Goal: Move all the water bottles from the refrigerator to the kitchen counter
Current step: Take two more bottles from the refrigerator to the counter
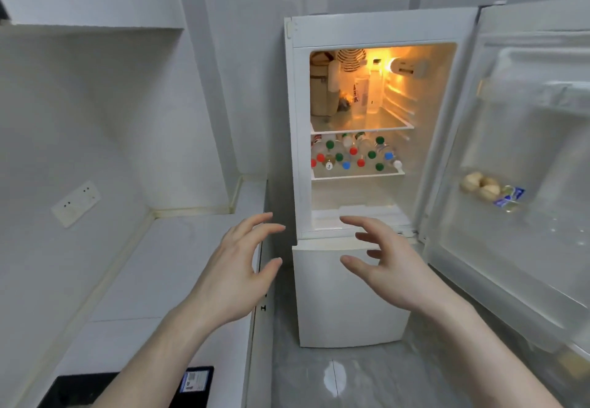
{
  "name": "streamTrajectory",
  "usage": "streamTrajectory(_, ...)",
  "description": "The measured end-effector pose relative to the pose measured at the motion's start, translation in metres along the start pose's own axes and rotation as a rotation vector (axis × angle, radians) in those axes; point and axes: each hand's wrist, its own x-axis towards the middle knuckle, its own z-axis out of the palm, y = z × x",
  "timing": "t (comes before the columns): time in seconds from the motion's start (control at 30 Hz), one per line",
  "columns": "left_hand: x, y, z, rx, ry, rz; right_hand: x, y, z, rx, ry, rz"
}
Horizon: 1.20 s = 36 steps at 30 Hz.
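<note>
Fridge (344,296) is finished in smooth white enamel-looking gloss; beside it, the counter (178,248) looks matt stone-like, bottles (354,152) inside are clear plastic.

Two bare forearms enter from the bottom edge of the frame, one lower left, one lower right. No sleeves, cuffs, gloves, watch or rings in view on either. Left hand (236,267): slim, long fingers, short plain nails, no polish visible. Right hand (388,262): same build, nails likewise short and unpainted. Wrists narrow. Both arms cut off by the frame edge below the elbow; nothing worn shows anywhere.
</note>
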Motion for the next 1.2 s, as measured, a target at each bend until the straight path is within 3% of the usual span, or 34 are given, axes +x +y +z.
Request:
streamTrajectory(0.43, 0.171, 0.01, 0.056, -0.014, -0.034, 0.127, 0.122, 0.08, -0.06, 0.037, 0.106, 0.041)
streamTrajectory(0.77, 0.377, 0.041, 0.126, -0.008, 0.021, 0.171, 0.278, 0.166, -0.138, 0.104, 0.136, -0.003)
streamTrajectory(1.2, 0.579, 0.044, 0.203, -0.106, -0.008, -0.054, 0.403, 0.235, -0.18, 0.167, 0.268, 0.031)
